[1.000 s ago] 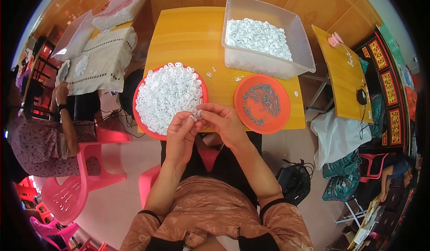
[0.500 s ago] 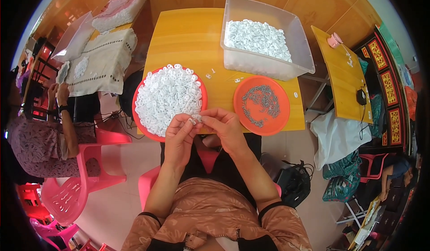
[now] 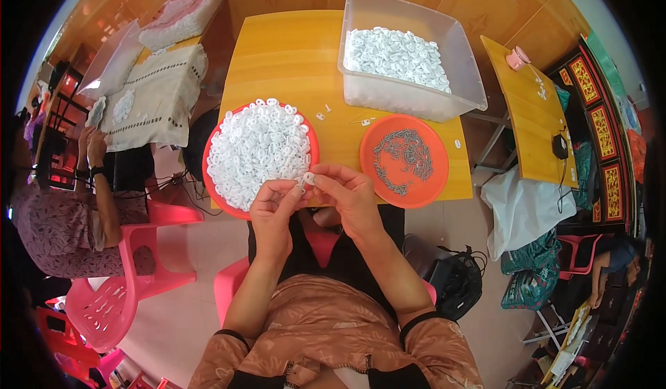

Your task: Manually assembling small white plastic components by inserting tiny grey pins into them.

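Hands meet at the table's (image 3: 277, 56) near edge, your left hand (image 3: 272, 208) and right hand (image 3: 350, 196) pinching one small white ring (image 3: 308, 178) between fingertips beside the ring tray (image 3: 216, 196); hold it steady, close over the tray so drops land there.

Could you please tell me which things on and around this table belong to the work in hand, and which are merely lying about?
In use:
- small white ring, pinched between left hand and right hand
- red plate heaped with white rings
- orange plate of small metal pieces
- clear tub of white pieces

Lying about:
- pink cup on side table
- black bag on floor
- pink chair
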Motion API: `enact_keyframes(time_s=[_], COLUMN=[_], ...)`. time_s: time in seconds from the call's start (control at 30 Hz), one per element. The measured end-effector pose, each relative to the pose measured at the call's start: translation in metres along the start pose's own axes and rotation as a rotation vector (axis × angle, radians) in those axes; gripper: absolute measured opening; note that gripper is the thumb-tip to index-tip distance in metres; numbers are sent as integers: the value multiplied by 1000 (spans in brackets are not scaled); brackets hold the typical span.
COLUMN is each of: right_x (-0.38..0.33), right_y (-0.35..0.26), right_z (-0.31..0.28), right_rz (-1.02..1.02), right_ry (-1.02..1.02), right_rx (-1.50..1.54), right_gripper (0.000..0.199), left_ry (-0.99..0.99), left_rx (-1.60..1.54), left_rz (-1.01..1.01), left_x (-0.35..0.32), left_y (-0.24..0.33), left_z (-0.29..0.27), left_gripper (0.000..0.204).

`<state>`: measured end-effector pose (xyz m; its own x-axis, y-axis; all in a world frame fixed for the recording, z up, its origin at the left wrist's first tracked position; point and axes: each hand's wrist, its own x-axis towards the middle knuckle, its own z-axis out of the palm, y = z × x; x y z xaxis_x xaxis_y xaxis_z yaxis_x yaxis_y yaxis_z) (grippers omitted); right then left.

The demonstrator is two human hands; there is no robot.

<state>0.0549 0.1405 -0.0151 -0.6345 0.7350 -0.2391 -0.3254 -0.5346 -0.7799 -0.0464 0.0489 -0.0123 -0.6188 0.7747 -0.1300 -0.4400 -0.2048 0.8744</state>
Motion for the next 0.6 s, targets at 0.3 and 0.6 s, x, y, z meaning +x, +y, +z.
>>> enact_keyframes(time_s=[0.3, 0.6], right_x=[0, -5], right_y=[4, 1], right_z=[-3, 8], right_rz=[-13, -145], right_ry=[-20, -36], right_rx=[-32, -107], right_gripper=[18, 18], left_ry=[-5, 25], left_rx=[59, 60], left_rz=[75, 95], left_x=[-1, -2], left_y=[-1, 3], left_z=[2, 4], left_gripper=[7, 8])
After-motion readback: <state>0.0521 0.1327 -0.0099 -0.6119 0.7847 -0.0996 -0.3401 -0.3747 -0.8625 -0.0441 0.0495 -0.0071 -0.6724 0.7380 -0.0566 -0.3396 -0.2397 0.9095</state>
